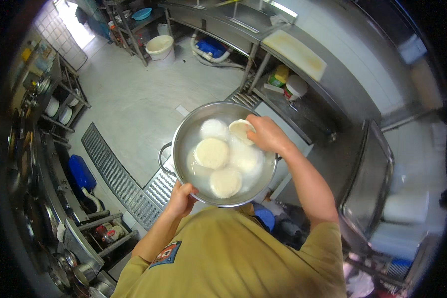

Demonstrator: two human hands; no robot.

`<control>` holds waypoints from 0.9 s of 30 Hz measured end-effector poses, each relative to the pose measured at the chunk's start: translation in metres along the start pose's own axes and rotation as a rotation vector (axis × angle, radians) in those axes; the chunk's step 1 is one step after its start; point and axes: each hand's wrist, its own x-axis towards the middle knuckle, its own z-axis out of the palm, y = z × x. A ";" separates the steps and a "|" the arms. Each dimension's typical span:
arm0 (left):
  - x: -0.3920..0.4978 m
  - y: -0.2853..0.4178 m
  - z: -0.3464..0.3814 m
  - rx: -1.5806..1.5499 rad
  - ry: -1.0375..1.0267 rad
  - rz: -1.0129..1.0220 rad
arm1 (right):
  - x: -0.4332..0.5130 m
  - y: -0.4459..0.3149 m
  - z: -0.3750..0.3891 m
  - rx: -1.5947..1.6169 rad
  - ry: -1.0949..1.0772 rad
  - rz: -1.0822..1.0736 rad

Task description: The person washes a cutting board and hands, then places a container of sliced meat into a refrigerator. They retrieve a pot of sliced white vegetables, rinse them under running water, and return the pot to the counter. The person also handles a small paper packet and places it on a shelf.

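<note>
A large steel two-handled pot (176,141) is in front of my chest, part filled with cloudy whitish liquid (193,182). Several round, thick, pale discs, dough or cheese by their look, lie in it; one disc (211,153) rises above the surface near the middle, and another disc (225,182) sits close to the near wall. My left hand (182,199) grips the pot's near-left rim. Inside the far-right part of the pot, my right hand (264,134) pinches a pale disc (240,130) between thumb and fingers, tilted above the liquid.
Steel counters run along the right, with a white cutting board (296,52) on top. A white bucket (160,48) stands on the floor ahead. Metal drain grating (111,167) crosses the floor at left, beside a blue jerrycan (82,173) and shelves of plates (65,113).
</note>
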 end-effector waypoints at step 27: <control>0.220 0.131 0.083 -0.134 0.110 0.091 | 0.277 0.042 -0.094 -0.422 -0.078 -0.102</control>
